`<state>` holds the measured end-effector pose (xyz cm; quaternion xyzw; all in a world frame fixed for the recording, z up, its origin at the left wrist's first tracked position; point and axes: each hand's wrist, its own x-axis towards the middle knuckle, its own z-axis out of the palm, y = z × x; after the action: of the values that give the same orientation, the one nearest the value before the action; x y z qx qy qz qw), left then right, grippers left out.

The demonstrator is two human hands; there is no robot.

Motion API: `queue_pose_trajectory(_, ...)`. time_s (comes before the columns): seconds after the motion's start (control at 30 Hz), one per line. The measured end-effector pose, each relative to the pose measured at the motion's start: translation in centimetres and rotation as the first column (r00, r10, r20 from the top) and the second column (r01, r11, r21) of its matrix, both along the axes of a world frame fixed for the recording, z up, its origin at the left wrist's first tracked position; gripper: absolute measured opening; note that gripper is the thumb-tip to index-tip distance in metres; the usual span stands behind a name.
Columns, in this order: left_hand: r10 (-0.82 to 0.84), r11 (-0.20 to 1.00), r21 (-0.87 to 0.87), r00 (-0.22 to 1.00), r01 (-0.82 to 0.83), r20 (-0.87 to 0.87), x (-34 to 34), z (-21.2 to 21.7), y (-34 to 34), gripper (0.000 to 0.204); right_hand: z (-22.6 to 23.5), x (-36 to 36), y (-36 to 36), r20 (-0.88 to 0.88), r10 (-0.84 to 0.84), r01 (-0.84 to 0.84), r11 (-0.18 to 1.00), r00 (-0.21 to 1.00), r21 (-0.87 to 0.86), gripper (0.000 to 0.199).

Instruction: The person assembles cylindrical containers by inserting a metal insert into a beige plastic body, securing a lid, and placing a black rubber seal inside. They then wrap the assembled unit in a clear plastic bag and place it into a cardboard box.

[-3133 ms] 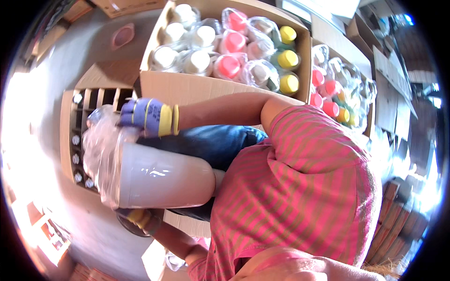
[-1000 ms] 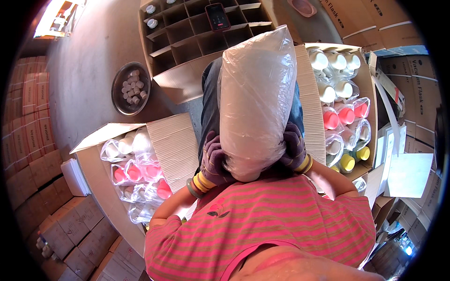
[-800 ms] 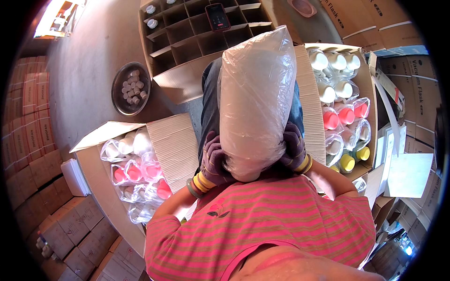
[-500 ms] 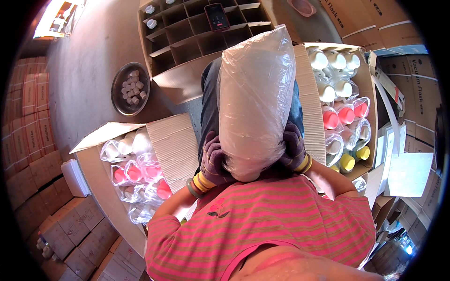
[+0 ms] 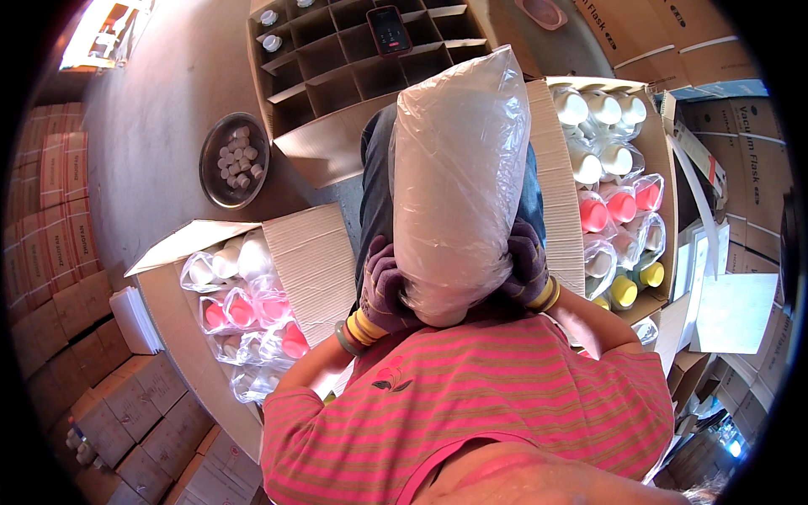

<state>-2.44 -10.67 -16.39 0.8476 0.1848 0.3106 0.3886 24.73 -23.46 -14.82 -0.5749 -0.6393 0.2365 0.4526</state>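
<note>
A white flask wrapped in a clear plastic bag (image 5: 459,177) stands upright on my lap, close to my chest. My left hand (image 5: 383,286), in a purple glove with a yellow cuff, grips its lower left side. On the lower right side sits my right hand (image 5: 528,268), gloved the same way. Both hands press the bag against the flask. The flask's base is hidden behind my striped shirt.
An open carton (image 5: 307,252) with bagged pink and white flasks lies at my left. Another carton (image 5: 551,168) with white, pink and yellow flasks is at my right. A divided cardboard box (image 5: 337,50) holds a phone (image 5: 390,29). A metal bowl (image 5: 210,181) of caps sits on the floor.
Three seconds ago the bagged flask lay sideways at my left with one hand on top. Now it stands upright between both hands. It has stayed still over the last second.
</note>
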Motion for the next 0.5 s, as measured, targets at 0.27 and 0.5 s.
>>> queue_pose_trajectory(0.27,0.006,1.0,0.02,1.0,-0.006,-0.007,0.08,-0.02,0.04,0.074,-0.14,-0.08,0.07,0.018,-0.016,0.016,1.0,1.0,0.009,0.049)
queue_pose_trajectory(0.5,0.006,1.0,-0.001,1.0,-0.006,-0.001,0.19,0.61,0.14,0.07,0.18,0.25,0.06,0.027,0.026,-0.026,1.0,0.999,0.005,0.054)
